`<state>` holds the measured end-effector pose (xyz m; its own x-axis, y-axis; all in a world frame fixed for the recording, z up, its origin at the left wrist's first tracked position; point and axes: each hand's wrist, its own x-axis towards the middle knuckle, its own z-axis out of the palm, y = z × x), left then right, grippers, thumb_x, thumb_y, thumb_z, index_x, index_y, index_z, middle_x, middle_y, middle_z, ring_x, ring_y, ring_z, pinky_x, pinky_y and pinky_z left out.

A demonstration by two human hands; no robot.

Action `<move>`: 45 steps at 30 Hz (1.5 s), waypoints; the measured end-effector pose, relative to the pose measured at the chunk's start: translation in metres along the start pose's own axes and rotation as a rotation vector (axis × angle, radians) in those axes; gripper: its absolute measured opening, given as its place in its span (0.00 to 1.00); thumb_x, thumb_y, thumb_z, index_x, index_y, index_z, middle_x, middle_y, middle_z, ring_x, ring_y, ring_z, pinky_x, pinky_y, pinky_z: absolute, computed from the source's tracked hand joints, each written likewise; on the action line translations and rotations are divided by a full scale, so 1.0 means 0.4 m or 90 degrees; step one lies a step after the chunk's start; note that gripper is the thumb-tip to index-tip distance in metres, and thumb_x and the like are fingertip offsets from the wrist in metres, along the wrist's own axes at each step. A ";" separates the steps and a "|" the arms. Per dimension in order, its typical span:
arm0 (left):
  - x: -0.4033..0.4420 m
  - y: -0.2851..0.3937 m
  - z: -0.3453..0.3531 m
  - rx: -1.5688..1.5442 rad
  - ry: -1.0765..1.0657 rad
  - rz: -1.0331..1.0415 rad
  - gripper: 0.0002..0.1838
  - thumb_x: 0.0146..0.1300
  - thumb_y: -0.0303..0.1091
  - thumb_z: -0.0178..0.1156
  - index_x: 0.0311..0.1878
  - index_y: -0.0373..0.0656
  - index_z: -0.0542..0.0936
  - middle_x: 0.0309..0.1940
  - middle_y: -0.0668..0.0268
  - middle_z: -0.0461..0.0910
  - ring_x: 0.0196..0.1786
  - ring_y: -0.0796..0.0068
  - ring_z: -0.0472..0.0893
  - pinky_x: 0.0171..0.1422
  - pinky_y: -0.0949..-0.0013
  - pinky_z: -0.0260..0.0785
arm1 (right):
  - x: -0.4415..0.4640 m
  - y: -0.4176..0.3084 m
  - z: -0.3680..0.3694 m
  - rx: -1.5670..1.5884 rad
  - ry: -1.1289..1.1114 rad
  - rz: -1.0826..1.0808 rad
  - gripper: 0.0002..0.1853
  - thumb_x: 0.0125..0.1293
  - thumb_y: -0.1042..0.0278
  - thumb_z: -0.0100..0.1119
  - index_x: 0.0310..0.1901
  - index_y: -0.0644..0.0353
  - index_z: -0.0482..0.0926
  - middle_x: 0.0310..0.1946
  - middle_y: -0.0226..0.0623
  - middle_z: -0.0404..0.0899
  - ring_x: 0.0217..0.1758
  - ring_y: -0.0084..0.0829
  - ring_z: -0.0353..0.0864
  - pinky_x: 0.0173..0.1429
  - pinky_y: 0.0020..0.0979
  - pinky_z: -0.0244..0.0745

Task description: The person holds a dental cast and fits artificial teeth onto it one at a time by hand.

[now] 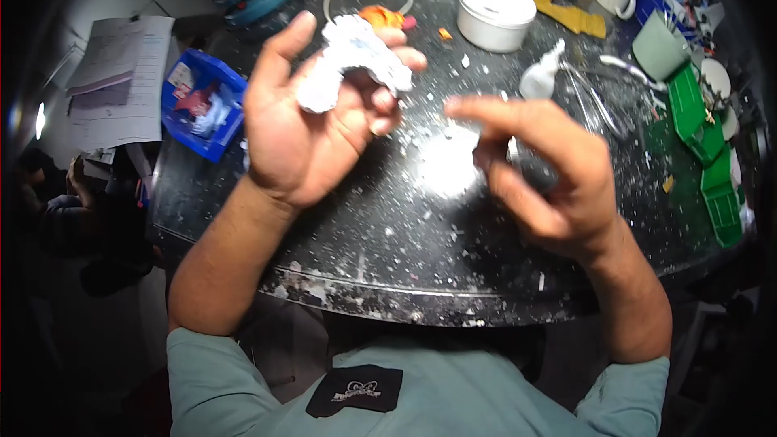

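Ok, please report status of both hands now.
Left hand palm up, holding white curved piece. Right hand off the piece, grip unclear. No obstacle seen between them.

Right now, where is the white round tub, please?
In the head view, the white round tub stands at the far side of the black table, right of centre, beyond the right hand and beside the yellow piece.

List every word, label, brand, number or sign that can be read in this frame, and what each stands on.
No text reads clearly.
Black patch on the shirt: pale emblem with a line of lettering beneath, too blurred to quote.
Papers at the left: lines of print, too small to read.
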<state>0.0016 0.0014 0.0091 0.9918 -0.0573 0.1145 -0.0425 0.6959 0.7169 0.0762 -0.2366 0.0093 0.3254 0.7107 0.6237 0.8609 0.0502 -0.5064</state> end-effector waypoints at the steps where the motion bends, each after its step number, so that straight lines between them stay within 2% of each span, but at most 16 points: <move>1: 0.002 0.000 -0.002 0.024 -0.008 0.008 0.37 0.74 0.56 0.42 0.67 0.26 0.66 0.55 0.48 0.79 0.39 0.72 0.77 0.40 0.71 0.71 | 0.001 -0.001 -0.003 0.025 0.045 0.023 0.20 0.58 0.84 0.60 0.54 0.67 0.81 0.35 0.34 0.83 0.35 0.23 0.79 0.46 0.25 0.74; 2: 0.001 0.003 0.002 0.048 0.010 0.017 0.35 0.75 0.51 0.43 0.69 0.25 0.63 0.56 0.48 0.78 0.41 0.73 0.78 0.42 0.72 0.71 | 0.000 0.003 -0.006 0.049 0.088 0.049 0.18 0.60 0.83 0.61 0.53 0.68 0.80 0.36 0.34 0.83 0.35 0.21 0.79 0.47 0.24 0.74; 4: 0.002 0.013 -0.028 0.083 -0.072 0.032 0.34 0.74 0.45 0.46 0.70 0.24 0.60 0.58 0.48 0.77 0.45 0.72 0.77 0.46 0.73 0.71 | -0.001 0.019 -0.017 0.095 0.181 0.085 0.14 0.66 0.79 0.62 0.53 0.69 0.79 0.39 0.32 0.83 0.37 0.18 0.79 0.47 0.22 0.74; 5: -0.006 0.012 -0.024 0.092 -0.030 0.046 0.33 0.73 0.43 0.47 0.71 0.24 0.60 0.59 0.47 0.76 0.45 0.72 0.76 0.47 0.74 0.70 | -0.005 0.030 -0.032 0.115 0.188 0.109 0.11 0.68 0.75 0.64 0.49 0.67 0.80 0.41 0.30 0.84 0.40 0.17 0.79 0.49 0.21 0.74; 7: -0.013 0.008 0.005 0.141 0.091 0.093 0.33 0.72 0.39 0.49 0.71 0.24 0.59 0.59 0.47 0.74 0.44 0.72 0.74 0.48 0.75 0.67 | 0.002 0.056 -0.035 0.207 0.279 0.155 0.03 0.66 0.79 0.62 0.34 0.67 0.81 0.24 0.31 0.81 0.25 0.18 0.78 0.29 0.21 0.71; 10: -0.013 0.032 -0.051 0.089 -0.058 0.082 0.30 0.72 0.39 0.47 0.68 0.23 0.62 0.61 0.43 0.73 0.48 0.69 0.73 0.52 0.72 0.68 | 0.017 -0.008 -0.050 0.233 0.251 0.226 0.01 0.67 0.79 0.62 0.36 0.66 0.81 0.25 0.29 0.81 0.25 0.16 0.76 0.29 0.19 0.68; 13: -0.014 0.020 -0.020 0.178 0.057 0.172 0.29 0.72 0.39 0.47 0.66 0.23 0.63 0.63 0.39 0.70 0.49 0.66 0.73 0.50 0.71 0.67 | 0.009 0.025 -0.023 0.138 0.239 0.227 0.01 0.66 0.79 0.63 0.38 0.66 0.82 0.26 0.29 0.81 0.26 0.16 0.77 0.31 0.19 0.70; 16: -0.019 0.031 -0.020 0.192 0.002 0.168 0.29 0.72 0.39 0.46 0.65 0.22 0.63 0.64 0.36 0.67 0.52 0.63 0.72 0.50 0.70 0.67 | -0.006 0.067 -0.029 0.131 0.179 0.197 0.02 0.66 0.79 0.63 0.39 0.66 0.82 0.27 0.29 0.82 0.27 0.17 0.77 0.33 0.20 0.72; 20: -0.017 0.045 -0.046 0.152 -0.050 0.140 0.29 0.71 0.41 0.43 0.64 0.24 0.64 0.62 0.40 0.68 0.53 0.59 0.72 0.54 0.66 0.67 | -0.002 0.053 -0.026 0.148 0.157 0.170 0.01 0.65 0.78 0.63 0.37 0.66 0.82 0.29 0.30 0.82 0.31 0.17 0.78 0.38 0.21 0.73; 22: 0.009 -0.025 0.047 0.237 0.119 0.326 0.19 0.64 0.45 0.50 0.47 0.38 0.76 0.40 0.50 0.82 0.37 0.63 0.81 0.32 0.70 0.72 | -0.002 0.054 0.008 0.085 0.192 0.166 0.02 0.64 0.78 0.64 0.37 0.65 0.82 0.30 0.30 0.83 0.33 0.17 0.79 0.40 0.21 0.74; 24: 0.013 -0.027 0.057 0.235 0.144 0.329 0.19 0.65 0.44 0.49 0.47 0.37 0.76 0.39 0.50 0.82 0.36 0.64 0.81 0.33 0.70 0.72 | -0.006 0.058 0.016 0.056 0.168 0.173 0.04 0.65 0.76 0.65 0.41 0.65 0.82 0.34 0.30 0.83 0.37 0.17 0.79 0.45 0.21 0.74; 26: 0.022 -0.038 0.053 0.257 0.189 0.352 0.18 0.65 0.43 0.49 0.46 0.37 0.76 0.38 0.51 0.82 0.35 0.65 0.80 0.33 0.69 0.72 | -0.014 0.062 -0.011 0.091 0.062 0.198 0.09 0.68 0.73 0.65 0.47 0.67 0.82 0.40 0.30 0.84 0.43 0.17 0.80 0.50 0.20 0.73; 30: 0.032 -0.049 0.046 0.318 0.227 0.385 0.19 0.66 0.43 0.47 0.46 0.37 0.77 0.36 0.51 0.82 0.33 0.66 0.80 0.33 0.69 0.72 | -0.019 0.062 0.005 0.045 0.013 0.252 0.06 0.68 0.72 0.65 0.43 0.63 0.84 0.38 0.28 0.84 0.41 0.16 0.80 0.50 0.19 0.73; 35: 0.007 -0.003 -0.001 0.287 0.081 0.257 0.17 0.67 0.43 0.47 0.44 0.41 0.78 0.35 0.57 0.83 0.32 0.71 0.80 0.32 0.69 0.71 | -0.011 0.050 0.006 -0.059 -0.115 0.345 0.09 0.68 0.67 0.66 0.45 0.63 0.85 0.35 0.28 0.83 0.37 0.15 0.79 0.44 0.20 0.73; 38: -0.006 -0.029 0.060 0.313 0.137 0.312 0.13 0.66 0.40 0.49 0.43 0.43 0.78 0.36 0.61 0.83 0.34 0.74 0.80 0.33 0.69 0.71 | -0.023 0.076 0.041 -0.014 0.010 0.260 0.09 0.66 0.67 0.68 0.44 0.61 0.86 0.35 0.28 0.83 0.38 0.16 0.79 0.43 0.21 0.74; 45: 0.004 -0.058 0.037 0.320 0.159 0.403 0.09 0.64 0.36 0.53 0.43 0.44 0.79 0.37 0.64 0.82 0.38 0.73 0.80 0.43 0.64 0.73 | -0.006 0.082 0.069 -0.184 -0.080 0.137 0.09 0.64 0.69 0.68 0.45 0.59 0.87 0.35 0.31 0.83 0.39 0.22 0.81 0.45 0.25 0.76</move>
<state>0.0023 -0.0254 0.0026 0.7575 0.4376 0.4845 -0.5892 0.1386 0.7960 0.0928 -0.2172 -0.0253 0.4757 0.7649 0.4344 0.8588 -0.2969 -0.4176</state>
